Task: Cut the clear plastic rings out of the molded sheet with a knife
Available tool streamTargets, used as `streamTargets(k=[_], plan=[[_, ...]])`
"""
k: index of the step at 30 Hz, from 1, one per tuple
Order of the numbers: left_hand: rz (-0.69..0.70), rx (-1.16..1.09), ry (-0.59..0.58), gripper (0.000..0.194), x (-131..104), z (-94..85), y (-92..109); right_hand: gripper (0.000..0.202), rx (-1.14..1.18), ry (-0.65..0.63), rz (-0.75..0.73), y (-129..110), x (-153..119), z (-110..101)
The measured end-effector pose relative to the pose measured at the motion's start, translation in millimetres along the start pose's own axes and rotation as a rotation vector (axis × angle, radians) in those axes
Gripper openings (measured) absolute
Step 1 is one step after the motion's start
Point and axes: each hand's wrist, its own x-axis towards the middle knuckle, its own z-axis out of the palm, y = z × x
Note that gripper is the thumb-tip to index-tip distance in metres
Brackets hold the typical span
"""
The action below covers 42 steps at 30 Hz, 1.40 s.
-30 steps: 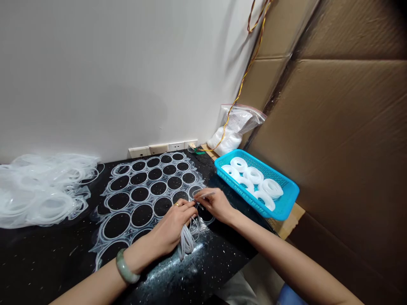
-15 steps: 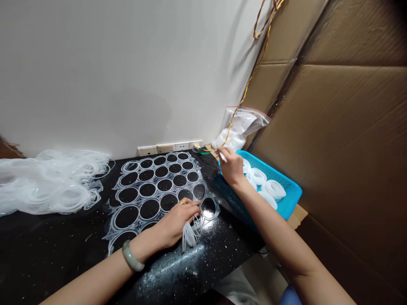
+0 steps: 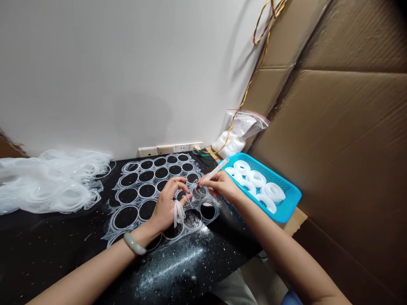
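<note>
A translucent sheet of joined rings [image 3: 139,185] lies on the black speckled tabletop. My left hand [image 3: 170,202], with a bangle at the wrist, is over its right part, fingers curled round a bundle of thin white rings [image 3: 179,213]. One thin ring stretches from its fingertips toward the other hand. My right hand [image 3: 218,184] pinches a white pen-like tool [image 3: 216,169], its dark tip pointing down at a ring near the sheet's right edge. The two hands are close but apart.
A blue basket [image 3: 291,203] holding several white ring coils stands at the right. Piled translucent ring sheets [image 3: 54,182] lie at the left. Behind are wall sockets [image 3: 165,150], a plastic bag [image 3: 235,133] and a yellow-brown twisted wire [image 3: 251,82]. Cardboard [image 3: 346,140] rises at the right.
My right hand has come down and left from beside the basket to the sheet with the tool. My left hand has lifted and shifted left with the bundle, uncovering rings near the front edge.
</note>
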Motion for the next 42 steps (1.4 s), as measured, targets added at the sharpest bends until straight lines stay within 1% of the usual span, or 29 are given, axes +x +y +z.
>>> streamTargets(k=[2,5,7,9,11,13,15,16,18,21,22,23,24,25,27,29,30,31,32,34,35,37,40,42], plan=[[-0.090,-0.187,-0.033,0.015,3,0.0,0,0.033,0.037,-0.050,0.011,-1,-2,2],[-0.236,-0.526,-0.160,0.027,6,0.6,-1,0.032,0.075,-0.105,0.031,1,-3,3],[-0.344,-0.693,-0.229,0.044,8,0.8,-1,0.031,0.097,-0.127,0.035,4,-4,4],[-0.445,-0.762,-0.241,0.064,9,1.0,-1,0.032,0.108,-0.123,0.026,7,-5,6],[-0.519,-0.758,-0.225,0.071,8,1.6,-1,0.032,0.112,-0.103,0.013,9,-5,7],[-0.563,-0.741,-0.226,0.066,7,2.3,-2,0.032,0.122,-0.086,0.005,10,-5,8],[-0.568,-0.716,-0.230,0.056,6,2.1,-5,0.031,0.145,-0.082,-0.003,11,-5,8],[-0.555,-0.684,-0.215,0.052,7,1.2,-7,0.030,0.161,-0.085,-0.011,11,-6,7],[-0.502,-0.555,-0.135,0.045,8,-2.8,-11,0.027,0.182,-0.112,-0.031,12,-7,7],[-0.383,-0.265,0.033,0.032,12,-13.8,-17,0.026,0.143,-0.237,-0.021,11,-12,8],[-0.340,-0.195,0.052,0.027,14,-18.2,-18,0.027,0.111,-0.285,-0.006,10,-12,9],[-0.305,-0.161,0.040,0.023,17,-22.7,-18,0.029,0.079,-0.314,0.002,10,-11,10],[-0.280,-0.159,0.006,0.020,20,-27.1,-19,0.030,0.047,-0.310,-0.007,11,-8,10],[-0.263,-0.179,-0.041,0.019,23,-31.2,-19,0.031,0.013,-0.265,-0.033,12,-3,11],[-0.249,-0.241,-0.128,0.020,31,-38.5,-19,0.029,-0.074,-0.085,-0.115,18,12,8],[-0.242,-0.250,-0.165,0.021,39,-44.1,-20,0.026,-0.193,0.101,-0.168,27,32,3],[-0.236,-0.217,-0.171,0.024,42,-46.1,-21,0.025,-0.246,0.153,-0.170,33,43,0],[-0.224,-0.162,-0.167,0.027,45,-47.5,-23,0.023,-0.278,0.179,-0.159,39,52,-3],[-0.202,-0.092,-0.161,0.029,46,-48.3,-26,0.021,-0.291,0.182,-0.139,45,59,-5],[-0.126,0.050,-0.175,0.026,48,-47.9,-32,0.019,-0.276,0.160,-0.089,57,70,-9],[-0.083,0.102,-0.208,0.023,47,-46.7,-36,0.019,-0.264,0.147,-0.064,62,72,-10],[0.000,0.188,-0.315,0.023,45,-42.5,-42,0.020,-0.248,0.137,-0.036,69,74,-11],[0.099,0.321,-0.459,0.027,41,-33.3,-49,0.024,-0.236,0.134,-0.038,75,72,-13],[0.165,0.346,-0.524,0.027,40,-26.4,-53,0.025,-0.236,0.126,-0.049,76,71,-14]])
